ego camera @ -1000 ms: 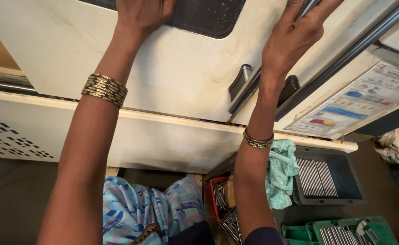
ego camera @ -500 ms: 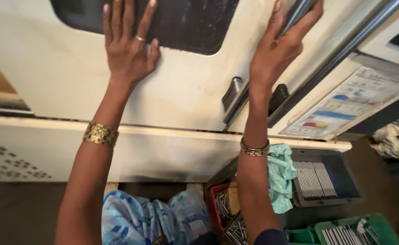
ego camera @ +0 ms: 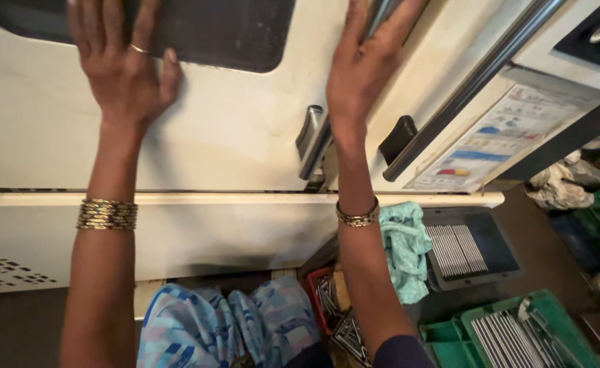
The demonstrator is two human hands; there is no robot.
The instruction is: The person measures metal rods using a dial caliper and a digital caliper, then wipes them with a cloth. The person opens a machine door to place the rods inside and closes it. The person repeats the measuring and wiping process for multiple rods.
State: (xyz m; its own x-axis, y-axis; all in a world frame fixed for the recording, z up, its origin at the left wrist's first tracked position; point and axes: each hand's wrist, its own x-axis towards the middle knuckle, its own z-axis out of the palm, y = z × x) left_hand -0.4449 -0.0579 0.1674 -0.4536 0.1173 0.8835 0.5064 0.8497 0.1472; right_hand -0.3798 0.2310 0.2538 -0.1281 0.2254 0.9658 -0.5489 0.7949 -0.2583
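The left hand (ego camera: 124,71) lies flat with fingers spread on the cream-white metal machine door (ego camera: 232,129), its fingertips over the lower edge of the door's dark rounded window (ego camera: 225,31). The right hand (ego camera: 362,65) is pressed open-palmed on the same door, fingers reaching up along the steel bar handle (ego camera: 320,140) just below its wrist. Beneath the right forearm sit a crumpled teal cloth (ego camera: 403,249) and a green plastic crate of metal rods (ego camera: 511,334).

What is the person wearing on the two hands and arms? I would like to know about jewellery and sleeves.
The left hand has a thin gold-coloured ring on one finger, and its wrist carries a wide stack of gold-coloured bangles. The right hand shows no ring; its wrist has one narrower gold-coloured bracelet. Both forearms are bare. A dark blue sleeve edge shows at the right upper arm.
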